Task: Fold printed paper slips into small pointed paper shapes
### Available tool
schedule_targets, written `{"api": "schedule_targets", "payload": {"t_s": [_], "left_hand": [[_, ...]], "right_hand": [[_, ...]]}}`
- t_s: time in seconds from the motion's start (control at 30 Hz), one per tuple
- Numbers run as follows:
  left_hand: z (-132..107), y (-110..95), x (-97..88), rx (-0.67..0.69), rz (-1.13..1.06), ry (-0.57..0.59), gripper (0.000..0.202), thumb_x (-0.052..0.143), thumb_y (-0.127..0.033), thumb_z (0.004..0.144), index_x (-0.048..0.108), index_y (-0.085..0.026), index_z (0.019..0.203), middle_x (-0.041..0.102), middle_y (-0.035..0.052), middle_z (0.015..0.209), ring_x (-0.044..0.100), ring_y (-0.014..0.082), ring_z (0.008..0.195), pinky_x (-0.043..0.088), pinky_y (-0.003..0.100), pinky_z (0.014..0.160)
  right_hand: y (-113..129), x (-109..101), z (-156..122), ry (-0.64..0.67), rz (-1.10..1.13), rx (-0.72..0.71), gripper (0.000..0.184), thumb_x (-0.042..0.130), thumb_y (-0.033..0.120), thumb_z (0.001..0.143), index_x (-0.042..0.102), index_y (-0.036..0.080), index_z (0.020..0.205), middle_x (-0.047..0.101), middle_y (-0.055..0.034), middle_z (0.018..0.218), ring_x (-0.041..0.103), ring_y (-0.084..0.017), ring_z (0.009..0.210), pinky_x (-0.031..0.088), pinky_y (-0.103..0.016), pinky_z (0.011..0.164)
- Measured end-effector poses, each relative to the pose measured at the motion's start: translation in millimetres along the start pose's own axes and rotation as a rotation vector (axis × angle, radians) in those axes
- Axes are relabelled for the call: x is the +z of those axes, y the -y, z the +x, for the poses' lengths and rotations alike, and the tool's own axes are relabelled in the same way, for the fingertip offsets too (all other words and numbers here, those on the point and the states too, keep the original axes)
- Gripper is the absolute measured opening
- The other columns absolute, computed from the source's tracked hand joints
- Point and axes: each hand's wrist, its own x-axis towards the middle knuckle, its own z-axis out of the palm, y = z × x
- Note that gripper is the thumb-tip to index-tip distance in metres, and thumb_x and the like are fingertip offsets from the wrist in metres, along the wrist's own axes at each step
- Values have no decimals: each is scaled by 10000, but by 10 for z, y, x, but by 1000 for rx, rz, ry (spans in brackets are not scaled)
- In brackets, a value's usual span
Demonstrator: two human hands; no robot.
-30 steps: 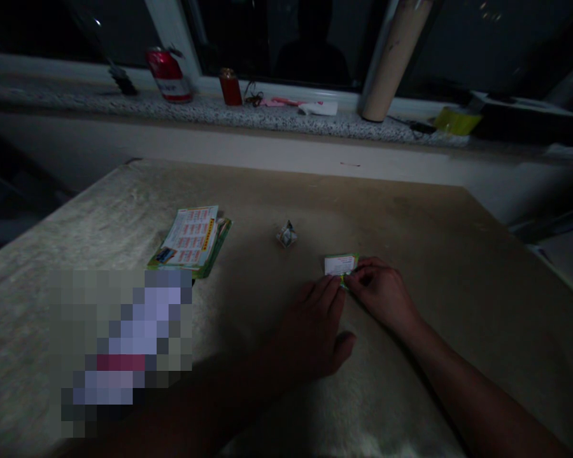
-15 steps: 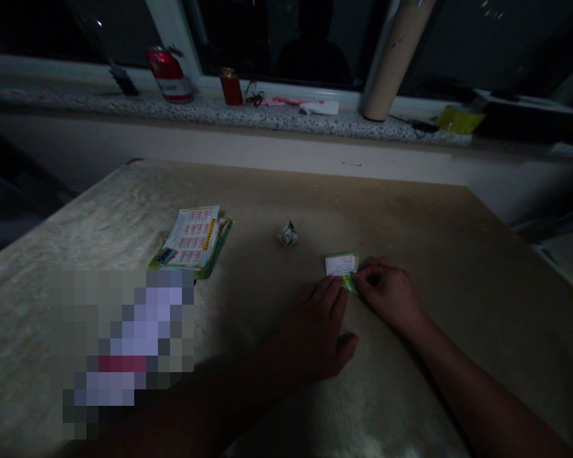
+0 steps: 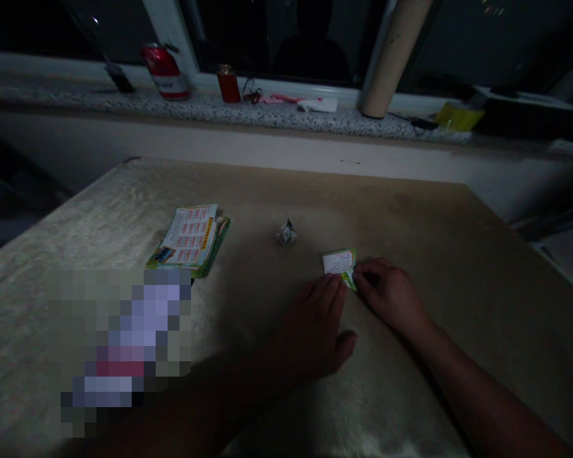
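A small folded piece of paper (image 3: 340, 261), white with printed text and green edges, lies on the table right of centre. My left hand (image 3: 318, 324) rests with fingers stretched flat, fingertips pressing the near edge of the paper and the thumb apart. At the paper's right edge, my right hand (image 3: 390, 287) pinches its corner between thumb and forefinger. Behind and left of the paper stands a small folded paper star shape (image 3: 286, 233). Further left lies a stack of printed leaflets (image 3: 190, 236), green-edged with a calendar-like sheet on top.
A pixelated lilac object (image 3: 143, 318) lies on the table (image 3: 248, 191) near my left forearm. On the granite windowsill (image 3: 191, 109) behind stand a red can (image 3: 165, 71), an orange-red jar (image 3: 228, 84), a cardboard tube (image 3: 394, 60) and a yellow item (image 3: 459, 117).
The paper's upper flap looks slightly more tilted under my fingers. Both hands keep nearly the same place; the whole view has shifted a little.
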Motion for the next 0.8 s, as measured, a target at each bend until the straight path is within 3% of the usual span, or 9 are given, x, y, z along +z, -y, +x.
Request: {"api": "schedule_targets", "payload": {"t_s": [0.13, 0.37, 0.8], "left_hand": [[-3, 9, 0, 6, -4, 7, 717, 486, -511, 936, 384, -39, 1466, 364, 214, 1573, 294, 319, 1482, 256, 481, 1200], [-1, 7, -2, 4, 13, -6, 793, 431, -630, 940, 383, -37, 1466, 381, 213, 1564, 305, 324, 1473, 270, 485, 1188], [2, -9, 22, -18, 22, -12, 809, 407, -657, 942, 383, -44, 1469, 361, 215, 1575, 314, 320, 1472, 269, 479, 1184]], "right_hand": [[-14, -21, -27, 18, -61, -9, 237, 574, 279, 907, 758, 175, 1016, 721, -105, 953, 687, -244, 844, 539, -365, 807], [-16, -41, -3, 52, -48, -44, 223, 567, 258, 911, 784, 215, 938, 740, -74, 887, 695, -223, 801, 536, -336, 784], [-29, -32, 1, 56, -39, -35, 205, 578, 243, 897, 781, 219, 913, 751, -62, 888, 700, -223, 808, 529, -328, 770]]}}
